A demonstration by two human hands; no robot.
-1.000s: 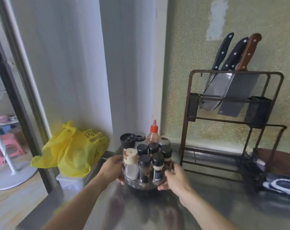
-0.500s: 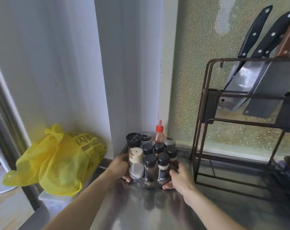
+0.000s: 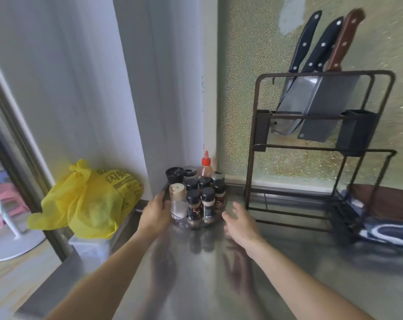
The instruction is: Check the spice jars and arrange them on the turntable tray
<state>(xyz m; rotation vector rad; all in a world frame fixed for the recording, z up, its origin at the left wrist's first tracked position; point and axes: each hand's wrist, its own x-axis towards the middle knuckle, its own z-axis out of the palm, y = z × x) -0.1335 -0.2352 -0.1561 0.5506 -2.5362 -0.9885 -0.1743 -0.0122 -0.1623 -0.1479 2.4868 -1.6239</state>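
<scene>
The turntable tray (image 3: 197,224) is found at the back corner of the steel table (image 3: 219,273), close against the white wall and just beside the foot of the dark metal knife rack (image 3: 320,146). It is loaded with upright spice jars (image 3: 201,199): several black-capped jars at the front and middle, a beige-capped jar (image 3: 178,199) at the front left, a jar with a wide black lid (image 3: 174,174) behind it, and a red-nozzled squeeze bottle (image 3: 205,168) at the rear. No jar is seen tilted or lying down.

The left hand (image 3: 155,213) is laid against the left rim of the tray, with its fingers (image 3: 160,199) curved around the edge in a hold. The right hand (image 3: 241,221) is held just off the right side of the tray, apart from it, with fingers spread and relaxed and nothing grasped.

The step in hand is judged to be positioning or turning of the loaded tray, inspection of individual jars not being under way, since no jar is held. Labels at the back are hidden from this view.

For the next move, either rotation of the tray or removal of a single jar is called for. A light, level push at the rim would be needed, as the jars are packed closely and the tall bottle at the rear could be toppled. A yellow plastic bag (image 3: 89,199) lies to the left, well apart from the tray.
</scene>
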